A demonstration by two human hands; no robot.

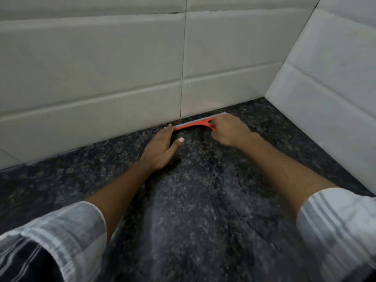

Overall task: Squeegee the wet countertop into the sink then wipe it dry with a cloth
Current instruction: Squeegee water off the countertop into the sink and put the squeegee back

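Both arms reach forward across a dark speckled stone countertop [193, 200] toward the tiled back wall [101, 68]. The squeegee [195, 124], orange with a grey blade along its far edge, lies low at the foot of that wall, its blade running parallel to the joint between wall and counter and just beside it.

The right hand [227, 130] is closed in a fist around the right part of the squeegee, covering the handle. The left hand [160, 147] lies open, palm down, fingers extended; its fingertips meet the left end of the blade, the thumb spread out to the side over the counter.

A side wall [325, 88] of the same pale tile meets the back wall at the corner to the right. Thin dark lines and glossy patches mark the countertop between and below the arms, consistent with a wet film. Striped light sleeves [71, 231] are rolled to the forearm on both sides. No sink or cloth shows in this view
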